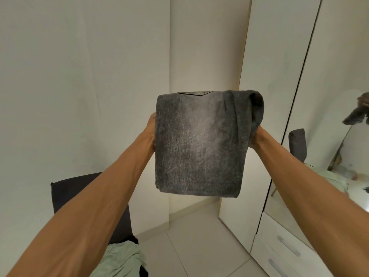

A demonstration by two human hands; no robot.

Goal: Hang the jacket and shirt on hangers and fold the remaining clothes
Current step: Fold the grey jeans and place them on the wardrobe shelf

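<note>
Fingers hidden behind folded jeans (199, 144) | left hand (151, 134), right hand (256, 136) gripping its sides

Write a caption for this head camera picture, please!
Both hands, left and right, hold up folded grey jeans before a white wardrobe.

We see the faded grey jeans (199, 144) folded into a thick, upright rectangle, held up in mid-air; a pale green garment (121, 260) lies crumpled low at the left.
</note>
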